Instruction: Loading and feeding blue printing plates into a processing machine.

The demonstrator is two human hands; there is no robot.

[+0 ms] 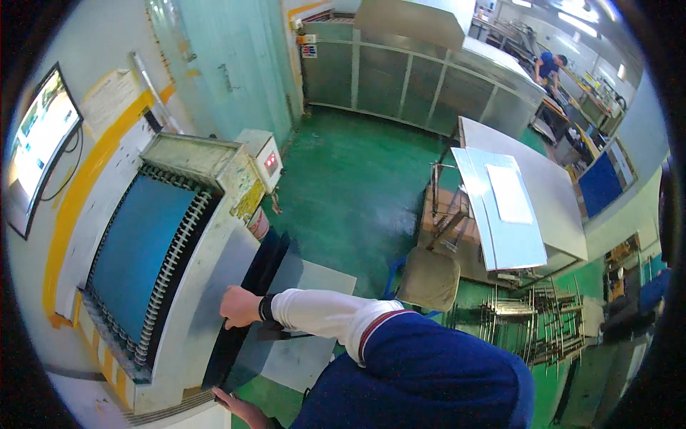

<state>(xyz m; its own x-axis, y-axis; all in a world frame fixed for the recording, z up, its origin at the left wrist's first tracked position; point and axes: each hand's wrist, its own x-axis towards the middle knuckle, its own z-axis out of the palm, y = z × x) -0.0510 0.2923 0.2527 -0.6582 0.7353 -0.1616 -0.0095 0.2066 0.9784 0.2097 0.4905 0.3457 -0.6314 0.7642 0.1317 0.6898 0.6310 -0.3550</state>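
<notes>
A thin dark sheet (pixel 230 350) is held on edge beside the machine with a blue sheet (pixel 146 247) in its frame. My right hand (pixel 240 306) is closed on the dark sheet about midway along it, with a black band round the wrist. At its near end my left hand (pixel 244 410) grips the corner, thumb stretched along the edge; its other fingers are mostly hidden. Both hands are next to the machine's pale side panel (pixel 191 325). The blue sheet lies between rows of metal coils.
A control box (pixel 266 163) with a red display sits at the machine's far corner. A pale board (pixel 307 282) lies low by my right forearm. To the right stand a stool (pixel 429 279), a table (pixel 547 193) with light blue sheets (pixel 500 236), and metal racks (pixel 532 325). Another person (pixel 549 68) works far back.
</notes>
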